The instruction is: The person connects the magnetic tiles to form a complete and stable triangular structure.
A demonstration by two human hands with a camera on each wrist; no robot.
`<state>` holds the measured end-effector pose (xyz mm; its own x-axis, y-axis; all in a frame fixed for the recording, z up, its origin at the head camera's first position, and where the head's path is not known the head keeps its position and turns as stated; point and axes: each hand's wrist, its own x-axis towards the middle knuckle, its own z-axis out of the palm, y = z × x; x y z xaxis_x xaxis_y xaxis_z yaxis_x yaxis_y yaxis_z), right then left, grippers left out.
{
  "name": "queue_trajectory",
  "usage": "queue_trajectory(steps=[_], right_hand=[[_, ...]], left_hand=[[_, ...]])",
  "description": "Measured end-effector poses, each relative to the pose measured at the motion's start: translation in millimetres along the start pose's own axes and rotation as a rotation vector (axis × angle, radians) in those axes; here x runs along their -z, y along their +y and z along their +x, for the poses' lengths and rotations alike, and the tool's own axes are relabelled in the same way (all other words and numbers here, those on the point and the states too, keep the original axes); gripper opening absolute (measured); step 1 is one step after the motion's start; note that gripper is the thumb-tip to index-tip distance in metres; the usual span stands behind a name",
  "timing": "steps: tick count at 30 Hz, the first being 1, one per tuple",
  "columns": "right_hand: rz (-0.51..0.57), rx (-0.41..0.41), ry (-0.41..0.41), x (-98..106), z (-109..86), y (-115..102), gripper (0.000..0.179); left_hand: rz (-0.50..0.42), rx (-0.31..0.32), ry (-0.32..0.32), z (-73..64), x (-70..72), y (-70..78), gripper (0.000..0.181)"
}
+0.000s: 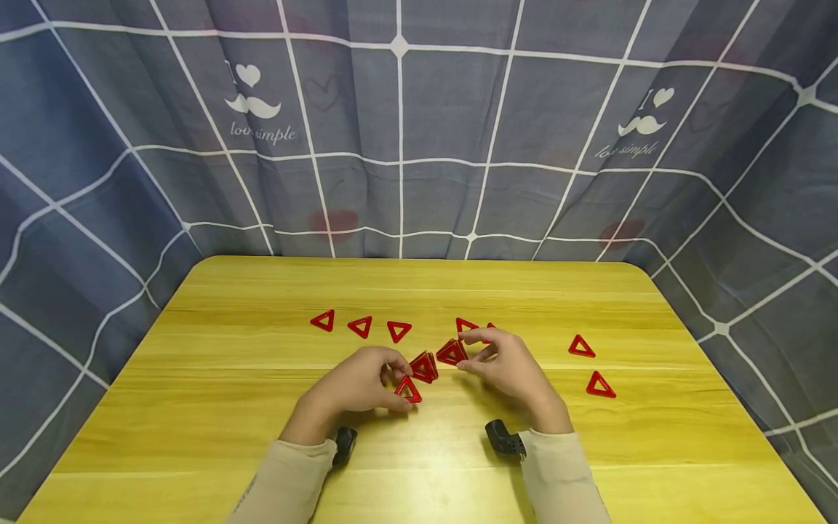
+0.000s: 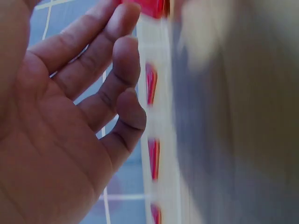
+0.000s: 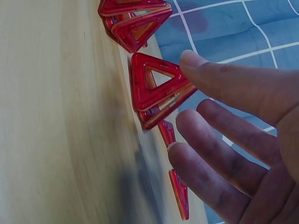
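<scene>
My left hand (image 1: 365, 380) pinches a red triangular magnetic tile (image 1: 416, 396) between thumb and fingertips, close above the wooden table. In the left wrist view a blurred bit of red (image 2: 147, 7) shows at the fingertips, while the other fingers are loosely bent. Beside it stands a cluster of leaning red triangles (image 1: 424, 367). Just to its right is a pyramid-like group of red triangles (image 1: 452, 353), which appears in the right wrist view as a tilted red shape (image 3: 138, 84). Around that group my right hand (image 1: 511, 367) has its fingers spread, the thumb tip right at one corner.
Three loose red triangles, one of them a triangle (image 1: 398, 332), lie in a row at the back left. Two more lie behind the right hand, partly covered. Far right are an upper triangle (image 1: 581, 346) and a lower triangle (image 1: 600, 385). A grid-patterned curtain (image 1: 432, 131) surrounds the table (image 1: 419, 466).
</scene>
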<state>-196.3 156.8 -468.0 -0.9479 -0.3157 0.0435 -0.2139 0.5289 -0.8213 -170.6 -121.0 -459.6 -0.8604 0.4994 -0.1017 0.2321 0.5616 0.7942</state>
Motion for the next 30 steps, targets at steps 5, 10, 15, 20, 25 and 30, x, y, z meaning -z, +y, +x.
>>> queue_trajectory(steps=[5, 10, 15, 20, 25, 30], right_hand=[[-0.018, -0.008, 0.023, 2.7, 0.0, 3.0, 0.046], [-0.034, -0.036, 0.051, 7.0, -0.6, 6.9, 0.044], [-0.047, -0.052, 0.075, 12.8, -1.7, 9.5, 0.046], [-0.057, -0.080, 0.108, 17.2, -2.3, 11.5, 0.045], [-0.084, -0.116, 0.134, 20.3, -2.8, 13.4, 0.043], [-0.093, -0.123, 0.145, 20.8, -3.3, 15.2, 0.043]], left_hand=[[0.016, -0.010, -0.041, 6.6, -15.8, 9.7, 0.036], [0.066, -0.010, -0.063, 8.6, -23.1, 11.2, 0.039], [0.095, -0.009, -0.075, 8.6, -25.9, 10.2, 0.038], [0.129, -0.003, -0.073, 8.5, -28.1, 10.2, 0.038], [0.157, 0.001, -0.064, 8.7, -29.6, 11.6, 0.037], [0.176, 0.002, -0.061, 8.5, -30.6, 11.8, 0.038]])
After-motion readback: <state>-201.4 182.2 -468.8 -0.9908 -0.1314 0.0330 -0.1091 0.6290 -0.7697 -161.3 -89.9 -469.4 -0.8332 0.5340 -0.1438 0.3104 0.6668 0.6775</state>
